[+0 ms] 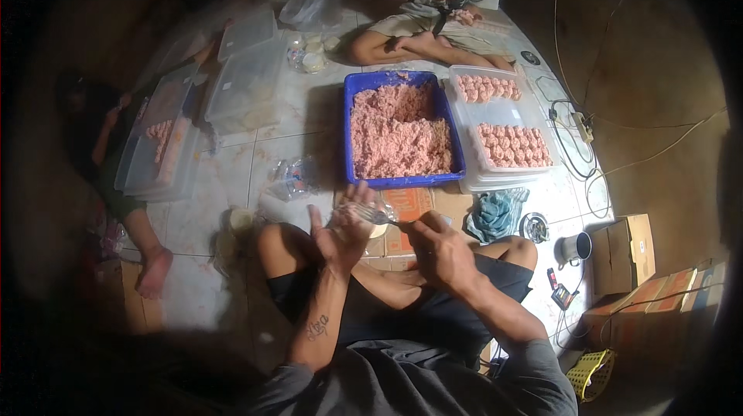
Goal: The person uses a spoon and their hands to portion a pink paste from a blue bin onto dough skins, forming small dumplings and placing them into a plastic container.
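My right hand (444,247) grips a metal fork (376,216), its tines over my upturned left palm. My left hand (346,230) is spread flat, with what looks like a little pink filling on it; the fork partly hides this. Just beyond both hands stands a blue plastic tub (404,184) of pink minced filling (400,137). Right of the tub, a translucent plastic container (499,112) carries rows of shaped pink pieces (514,146). A round whitish stack (378,229), perhaps wrappers, lies partly hidden behind the fork on flattened cardboard (400,247).
A teal cloth (497,214), ashtray (534,227) and metal mug (576,247) lie to the right, near cables and cardboard boxes (622,256). Plastic containers (246,91) stand at left. One person (447,15) sits beyond the tub; another (104,126) sits far left.
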The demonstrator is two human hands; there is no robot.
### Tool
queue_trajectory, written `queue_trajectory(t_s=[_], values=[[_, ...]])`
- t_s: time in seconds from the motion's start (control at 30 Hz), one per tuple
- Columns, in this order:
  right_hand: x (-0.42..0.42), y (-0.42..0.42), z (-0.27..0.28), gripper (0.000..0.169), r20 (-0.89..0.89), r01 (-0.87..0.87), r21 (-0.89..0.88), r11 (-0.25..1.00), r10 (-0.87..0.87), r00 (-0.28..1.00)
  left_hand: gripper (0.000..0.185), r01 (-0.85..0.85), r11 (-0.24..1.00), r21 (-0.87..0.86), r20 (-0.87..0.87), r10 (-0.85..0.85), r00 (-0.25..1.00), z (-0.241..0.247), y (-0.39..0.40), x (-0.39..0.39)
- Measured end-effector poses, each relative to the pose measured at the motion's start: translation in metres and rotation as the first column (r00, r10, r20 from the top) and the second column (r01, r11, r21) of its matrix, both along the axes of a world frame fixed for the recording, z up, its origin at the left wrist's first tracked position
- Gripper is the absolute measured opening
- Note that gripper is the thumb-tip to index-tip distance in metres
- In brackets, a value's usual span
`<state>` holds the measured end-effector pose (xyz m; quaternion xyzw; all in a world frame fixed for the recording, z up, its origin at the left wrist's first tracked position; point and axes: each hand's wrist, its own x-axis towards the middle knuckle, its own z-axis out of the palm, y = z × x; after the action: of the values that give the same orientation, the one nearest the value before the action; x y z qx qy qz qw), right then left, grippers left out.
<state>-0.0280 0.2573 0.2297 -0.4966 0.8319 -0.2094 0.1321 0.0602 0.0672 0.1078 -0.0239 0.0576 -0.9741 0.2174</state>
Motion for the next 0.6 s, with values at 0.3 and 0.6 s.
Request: queue_trajectory(t_s=[0.3,0.6], values=[[-0.028,-0.008,-0.062,0.043,-0.012,-0.201,-0.122,0.972,0.201,0.979,0.077,0.179,0.984,0.008,0.143,-0.179,0.973,-0.003,0.006,-0.008],[-0.11,-0.115,-0.006,0.019,-0.374,-0.159,0.045,0.986,0.164,0.913,0.061,0.198,0.973,-0.116,0.644,-0.078,0.761,-0.049,-0.014,0.002]])
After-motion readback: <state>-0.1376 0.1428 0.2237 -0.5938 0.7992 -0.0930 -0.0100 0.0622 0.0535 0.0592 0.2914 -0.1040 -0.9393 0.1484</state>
